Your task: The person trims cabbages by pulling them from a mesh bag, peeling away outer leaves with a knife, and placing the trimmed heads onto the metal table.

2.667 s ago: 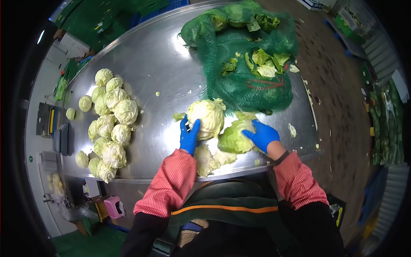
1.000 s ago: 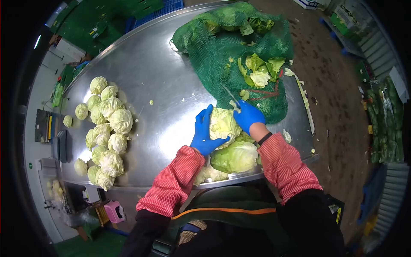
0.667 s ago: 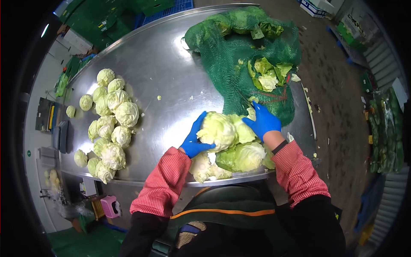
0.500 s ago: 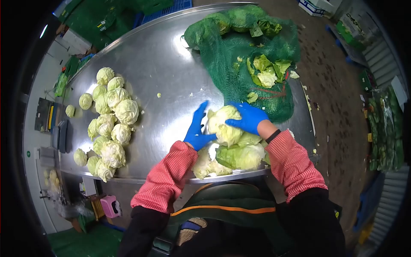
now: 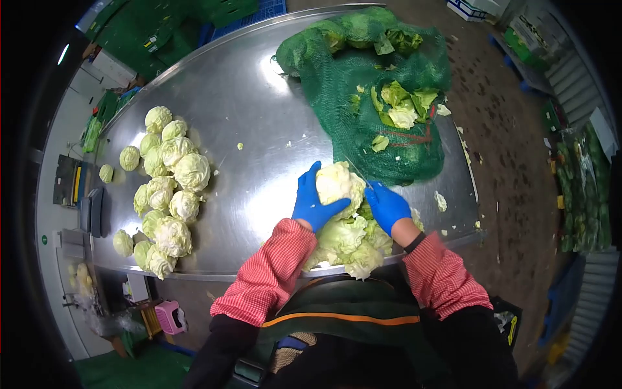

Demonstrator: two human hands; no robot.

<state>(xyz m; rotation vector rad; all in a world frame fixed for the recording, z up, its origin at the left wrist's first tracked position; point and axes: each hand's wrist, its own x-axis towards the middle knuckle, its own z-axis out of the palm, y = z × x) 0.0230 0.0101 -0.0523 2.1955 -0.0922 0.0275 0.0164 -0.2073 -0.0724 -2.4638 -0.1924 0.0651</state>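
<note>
Blue-gloved left hand (image 5: 315, 205) cups a cabbage (image 5: 338, 183) on the steel table (image 5: 246, 117); right hand (image 5: 387, 206), at its four o'clock, curls around a thin knife (image 5: 356, 170).

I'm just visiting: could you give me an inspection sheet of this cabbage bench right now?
Surface: steel table, shiny, flecked with leaf scraps.
Job's things: cabbage head held over a heap of loose leaves at the near edge.
Clutter: green mesh sack with torn leaves on it; pile of trimmed cabbages at the left.
Hands: left hand cups the cabbage head; right hand against its other side, grip unclear.
Cables: nothing seen.
Surroundings: green crates beyond the table; floor littered with scraps.
</note>
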